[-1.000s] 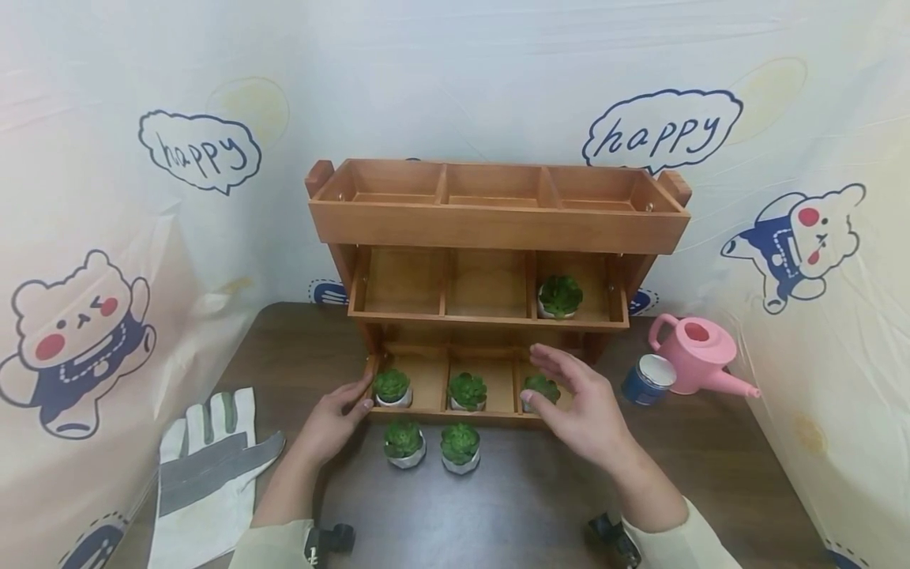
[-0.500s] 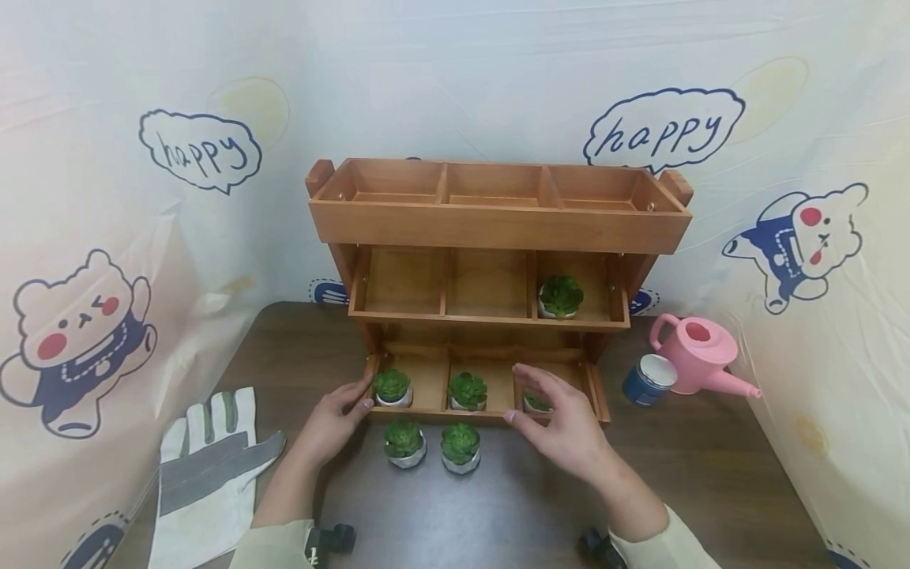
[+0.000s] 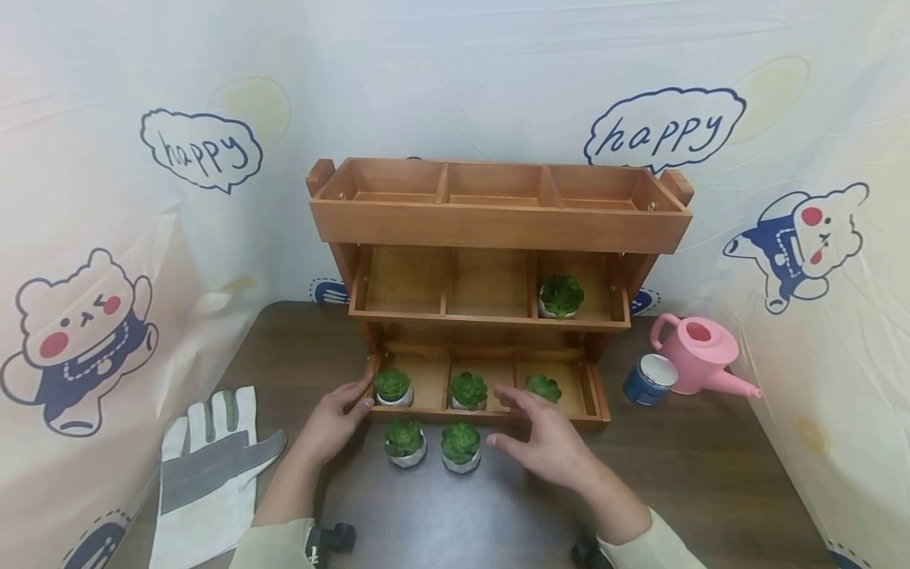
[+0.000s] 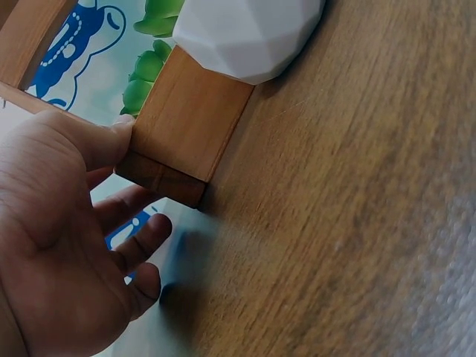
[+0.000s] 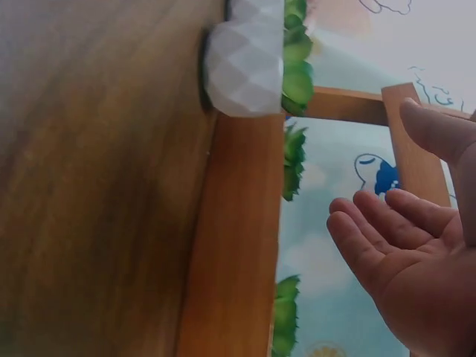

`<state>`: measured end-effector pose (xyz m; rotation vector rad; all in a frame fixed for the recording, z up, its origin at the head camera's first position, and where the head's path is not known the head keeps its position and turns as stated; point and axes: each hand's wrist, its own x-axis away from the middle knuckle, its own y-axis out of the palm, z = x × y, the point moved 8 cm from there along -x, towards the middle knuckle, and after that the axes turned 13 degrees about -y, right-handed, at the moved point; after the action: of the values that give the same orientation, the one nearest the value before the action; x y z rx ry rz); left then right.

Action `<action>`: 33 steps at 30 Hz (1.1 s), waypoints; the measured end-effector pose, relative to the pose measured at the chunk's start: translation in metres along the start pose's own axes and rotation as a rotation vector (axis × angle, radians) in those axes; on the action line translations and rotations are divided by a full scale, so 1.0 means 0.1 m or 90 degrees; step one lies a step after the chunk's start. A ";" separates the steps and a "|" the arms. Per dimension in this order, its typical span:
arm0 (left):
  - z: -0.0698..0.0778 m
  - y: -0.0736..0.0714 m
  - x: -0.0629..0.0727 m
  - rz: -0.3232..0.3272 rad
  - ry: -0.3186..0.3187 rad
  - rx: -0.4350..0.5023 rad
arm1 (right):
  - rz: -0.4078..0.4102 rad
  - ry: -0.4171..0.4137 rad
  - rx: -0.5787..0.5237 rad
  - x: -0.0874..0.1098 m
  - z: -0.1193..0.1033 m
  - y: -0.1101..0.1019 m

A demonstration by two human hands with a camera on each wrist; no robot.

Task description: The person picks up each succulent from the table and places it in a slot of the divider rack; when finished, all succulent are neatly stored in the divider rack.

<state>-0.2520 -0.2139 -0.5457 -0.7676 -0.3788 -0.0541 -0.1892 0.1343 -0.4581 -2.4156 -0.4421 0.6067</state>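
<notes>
A three-tier wooden planter shelf [image 3: 498,225] stands at the back of the table. My left hand [image 3: 332,423] holds the left front corner of its bottom tier [image 4: 190,111], with the thumb [image 4: 111,141] against the wood. My right hand [image 3: 550,446], thumb apart from the other fingers, hovers in front of the right side of that tier and holds nothing. Three potted succulents stand in the bottom tier: left [image 3: 392,387], middle [image 3: 468,391] and right [image 3: 543,387]. Two more, one left [image 3: 404,442] and one right [image 3: 460,448], stand on the table before it.
Another succulent [image 3: 561,296] sits in the middle tier's right compartment. To the right stand a blue can [image 3: 648,381] and a pink watering can [image 3: 697,356]. A white-grey work glove [image 3: 206,482] lies at the left. Printed cloth [image 3: 455,79] hangs behind the table [image 3: 711,474].
My right hand has moved left and towards me, away from the right bottom succulent, which now shows more fully. My left hand has stayed on the shelf corner.
</notes>
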 end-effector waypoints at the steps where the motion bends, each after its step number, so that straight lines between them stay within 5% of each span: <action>1: 0.00 0.00 0.00 0.002 0.000 0.000 | -0.007 0.000 -0.003 0.00 0.01 0.03; 17: 0.00 0.00 0.00 0.006 0.000 -0.010 | -0.082 -0.015 -0.030 0.02 0.10 0.37; 33: 0.00 0.00 0.00 0.011 0.008 -0.006 | -0.151 0.019 0.022 0.00 0.16 0.57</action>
<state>-0.2521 -0.2137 -0.5452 -0.7797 -0.3607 -0.0446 -0.1882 0.0981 -0.5055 -2.2917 -0.6871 0.4693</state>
